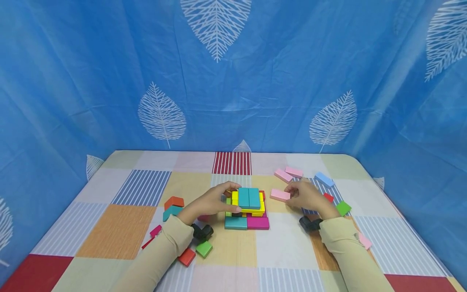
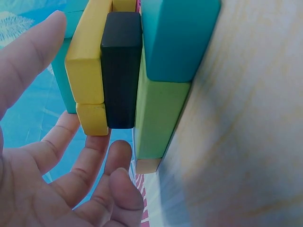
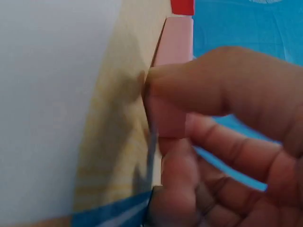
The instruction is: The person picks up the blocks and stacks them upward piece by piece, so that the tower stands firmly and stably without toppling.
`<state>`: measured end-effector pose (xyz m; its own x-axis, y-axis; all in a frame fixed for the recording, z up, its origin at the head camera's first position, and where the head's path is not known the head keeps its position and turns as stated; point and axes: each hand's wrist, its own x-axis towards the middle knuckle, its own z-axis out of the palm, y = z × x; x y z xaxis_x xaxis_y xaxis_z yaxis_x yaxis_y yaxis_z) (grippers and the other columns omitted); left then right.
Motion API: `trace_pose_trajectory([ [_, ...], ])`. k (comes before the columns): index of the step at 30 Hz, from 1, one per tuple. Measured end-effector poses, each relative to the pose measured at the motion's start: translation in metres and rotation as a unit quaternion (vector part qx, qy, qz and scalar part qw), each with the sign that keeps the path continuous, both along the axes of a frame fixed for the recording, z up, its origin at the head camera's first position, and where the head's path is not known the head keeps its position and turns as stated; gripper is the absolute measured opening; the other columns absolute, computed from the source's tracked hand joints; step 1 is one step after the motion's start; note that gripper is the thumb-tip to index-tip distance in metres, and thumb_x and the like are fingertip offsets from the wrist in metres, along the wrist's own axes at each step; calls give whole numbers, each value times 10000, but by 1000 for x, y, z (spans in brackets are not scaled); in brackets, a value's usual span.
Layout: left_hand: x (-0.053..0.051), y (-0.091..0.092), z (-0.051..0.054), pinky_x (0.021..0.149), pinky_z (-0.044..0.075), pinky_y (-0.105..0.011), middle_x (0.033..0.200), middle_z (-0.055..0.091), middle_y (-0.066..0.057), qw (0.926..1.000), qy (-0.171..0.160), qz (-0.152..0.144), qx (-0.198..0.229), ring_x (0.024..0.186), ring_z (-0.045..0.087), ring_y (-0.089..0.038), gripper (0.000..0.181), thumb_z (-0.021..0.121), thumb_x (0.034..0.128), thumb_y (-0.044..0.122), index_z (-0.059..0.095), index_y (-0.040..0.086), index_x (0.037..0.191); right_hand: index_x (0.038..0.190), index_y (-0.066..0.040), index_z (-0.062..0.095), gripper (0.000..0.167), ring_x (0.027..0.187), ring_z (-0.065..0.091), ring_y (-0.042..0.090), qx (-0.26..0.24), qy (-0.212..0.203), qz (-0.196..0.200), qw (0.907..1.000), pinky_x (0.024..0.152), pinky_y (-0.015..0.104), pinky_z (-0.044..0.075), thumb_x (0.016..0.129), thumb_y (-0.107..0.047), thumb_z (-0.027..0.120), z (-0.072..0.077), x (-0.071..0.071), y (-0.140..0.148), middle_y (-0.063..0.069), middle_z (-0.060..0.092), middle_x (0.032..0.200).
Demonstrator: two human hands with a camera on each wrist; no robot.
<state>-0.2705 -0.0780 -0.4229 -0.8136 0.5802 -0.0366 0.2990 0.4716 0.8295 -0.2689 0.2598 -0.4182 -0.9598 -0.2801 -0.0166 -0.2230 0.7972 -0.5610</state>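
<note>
A layered stack of coloured blocks (image 1: 249,198) stands mid-table, with two turquoise blocks on top, yellow ones under them, and turquoise and magenta ones at the base. Beside its left side is my left hand (image 1: 217,199), thumb toward the near side and fingers toward the far side. In the left wrist view its fairly straight fingers touch or nearly touch the yellow blocks (image 2: 85,71), next to a black block (image 2: 121,71) and a green block (image 2: 158,118). Right of the stack, my right hand (image 1: 305,196) pinches a pink block (image 1: 279,194) between thumb and fingers, low over the table.
Two more pink blocks (image 1: 283,175) and a light blue block (image 1: 324,179) lie behind the right hand. Red, green (image 1: 343,208) and pink blocks are near the right forearm. Around the left forearm lie orange (image 1: 174,202), turquoise, magenta, red and green (image 1: 204,249) blocks.
</note>
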Motion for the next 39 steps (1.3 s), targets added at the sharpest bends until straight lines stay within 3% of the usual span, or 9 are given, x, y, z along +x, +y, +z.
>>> trace_pose_trajectory([
  [4,-1,0,-1,1149,445,-626,1479,596,-177,10000,-9,-23,21,1331,569,-380,679,851,945,198,539,27,1523,1101,64,741,257,831,606,215,-778,279,72,9966,706,273,522,868,20,840,2,-1,-3,98,679,923],
  [8,-2,-1,-3,1142,452,-622,1480,594,-174,10000,-19,-51,55,1329,566,-377,676,849,948,204,542,27,1524,1181,113,734,311,888,656,210,-1623,636,87,9847,773,210,563,893,33,819,7,0,-13,165,720,1022],
  [13,-2,-3,-3,1132,465,-603,1461,602,-162,10000,-43,-24,37,1313,565,-360,667,851,946,207,551,23,1513,1223,116,734,318,945,673,194,-2290,661,418,9703,836,215,584,924,34,804,9,3,-32,205,726,1111],
  [17,-3,-3,-3,1127,465,-603,1450,610,-157,10000,-17,-58,67,1297,568,-352,664,848,946,205,553,19,1511,1231,78,747,304,1004,670,233,-2291,516,664,9698,861,244,581,941,1,799,7,6,-46,187,732,1151],
  [24,-4,-1,-2,1143,438,-626,1419,628,-144,9999,-3,-102,94,1282,573,-343,656,851,942,197,555,9,1497,1236,35,760,299,1053,648,343,-2162,356,737,9729,893,321,574,954,-49,807,3,4,-59,180,710,1183],
  [39,-3,1,-2,1150,428,-640,1424,633,-128,9999,-44,-83,100,1290,569,-341,638,857,942,211,567,37,1483,1216,61,727,284,990,662,241,-2292,349,926,9683,861,292,580,956,-37,788,-2,2,-64,189,707,1173],
])
